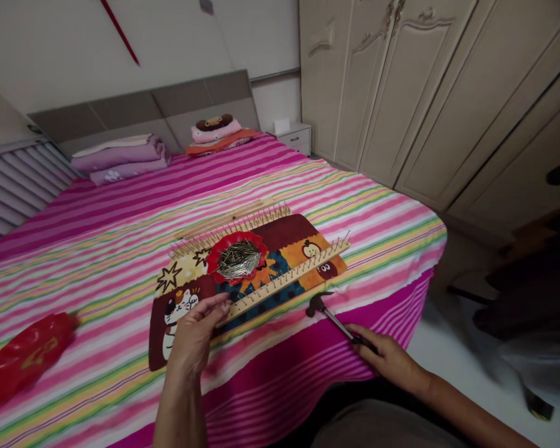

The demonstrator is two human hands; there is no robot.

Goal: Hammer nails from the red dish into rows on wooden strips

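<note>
My left hand point(196, 333) hovers over the left end of a wooden strip point(287, 278) studded with a row of nails, its fingers curled together in a pinch; what they hold is too small to make out. My right hand point(386, 356) rests on the bed edge, wrapped round the handle of a small hammer point(324, 309) whose head lies just in front of the strip. A red dish point(214, 254) heaped with loose nails point(238, 259) sits on a patterned cloth mat point(303, 233). A second nailed strip point(236, 229) lies behind the dish.
A striped pink bedspread point(121, 249) covers the bed. A red plastic bag point(23, 358) lies at the left. Folded bedding point(121, 158) and stacked pillows point(217, 134) sit by the headboard. Wardrobe doors point(424, 93) stand at the right, with dark objects on the floor.
</note>
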